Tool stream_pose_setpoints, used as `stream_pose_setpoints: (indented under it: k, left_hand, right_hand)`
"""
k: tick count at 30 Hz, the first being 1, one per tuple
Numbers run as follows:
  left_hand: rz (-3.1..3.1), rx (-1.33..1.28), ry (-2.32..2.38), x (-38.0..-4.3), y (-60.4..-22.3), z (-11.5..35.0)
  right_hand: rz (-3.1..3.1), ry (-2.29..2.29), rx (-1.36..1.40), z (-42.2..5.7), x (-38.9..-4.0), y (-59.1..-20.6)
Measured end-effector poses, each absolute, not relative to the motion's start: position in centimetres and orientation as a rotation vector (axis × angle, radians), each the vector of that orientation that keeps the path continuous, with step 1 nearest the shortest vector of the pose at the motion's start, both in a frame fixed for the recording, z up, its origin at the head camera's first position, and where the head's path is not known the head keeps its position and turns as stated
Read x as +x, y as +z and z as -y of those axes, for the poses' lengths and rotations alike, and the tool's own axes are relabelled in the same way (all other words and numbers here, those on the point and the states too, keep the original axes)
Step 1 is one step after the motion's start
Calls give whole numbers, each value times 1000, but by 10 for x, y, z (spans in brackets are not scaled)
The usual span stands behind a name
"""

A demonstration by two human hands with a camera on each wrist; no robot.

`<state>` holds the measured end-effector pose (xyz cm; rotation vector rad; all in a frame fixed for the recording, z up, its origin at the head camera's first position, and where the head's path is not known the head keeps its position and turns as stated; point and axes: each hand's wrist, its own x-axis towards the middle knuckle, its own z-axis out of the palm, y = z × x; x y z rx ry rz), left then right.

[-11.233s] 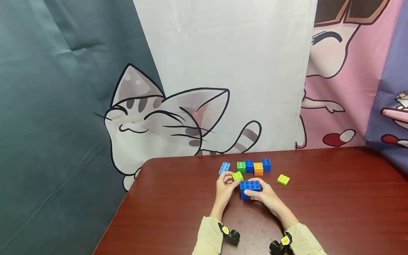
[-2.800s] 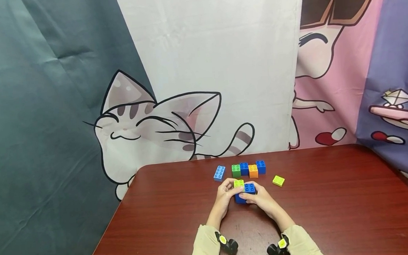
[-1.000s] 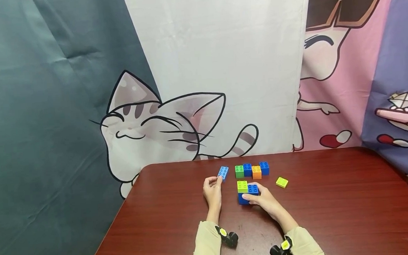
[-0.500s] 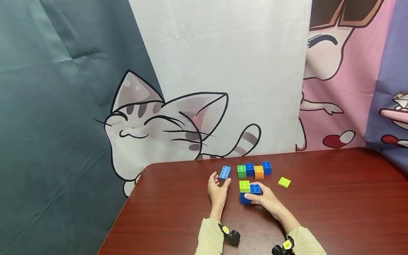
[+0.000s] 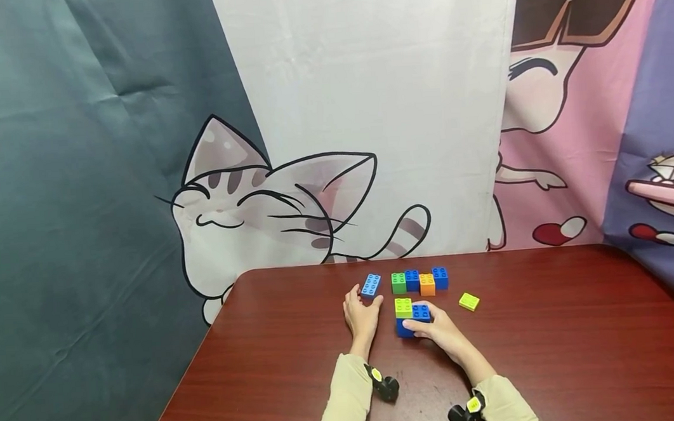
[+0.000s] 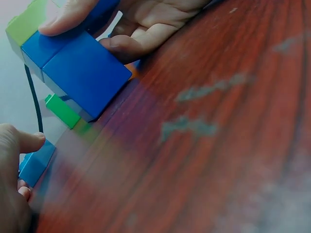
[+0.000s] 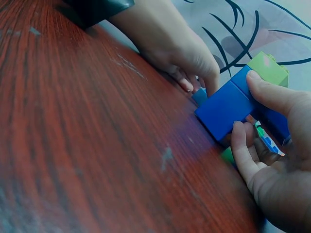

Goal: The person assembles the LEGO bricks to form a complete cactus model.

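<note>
My right hand (image 5: 443,332) grips a stack of blue building bricks (image 5: 405,328), thumb on the near side and fingers behind. A lime brick (image 5: 403,307) sits on the stack's left half; blue studs show on the right half. In the left wrist view the blue body (image 6: 85,73) has a seam between two layers. My left hand (image 5: 362,316) is at the near end of a flat light-blue brick (image 5: 371,285), thumb and fingers spread to either side of it. In the left wrist view, the thumb tip overlaps that light-blue brick (image 6: 37,164).
Behind the stack stand a green brick (image 5: 398,283), a blue brick (image 5: 412,280), an orange brick (image 5: 427,285) and another blue brick (image 5: 440,278) in a row. A flat lime brick (image 5: 469,301) lies to the right on the brown table (image 5: 549,339). A printed curtain hangs behind.
The lime brick, earlier beside the left hand, now sits on the blue stack. The left hand has let go of it and moved left to the light-blue brick. The right hand keeps its grip.
</note>
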<state>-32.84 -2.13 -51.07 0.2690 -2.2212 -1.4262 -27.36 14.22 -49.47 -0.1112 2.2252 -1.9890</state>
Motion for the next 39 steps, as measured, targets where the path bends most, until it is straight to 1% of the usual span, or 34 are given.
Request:
stream_pose_setpoints:
  k: [12, 24, 32, 39]
  left_hand:
    - [2303, 443, -1321, -337, -509, 15]
    - [2294, 489, -1253, -340, -509, 11]
    - [2272, 512, -1298, -341, -507, 12]
    - [2230, 482, -1344, -342, -509, 15]
  right_hand:
    - [-2219, -1986, -103, -141, -274, -495]
    - [-2226, -1996, -107, -142, -274, -496]
    - [-2239, -2000, -113, -141, -274, -495]
    - [-2232, -2001, -106, -141, -274, -495]
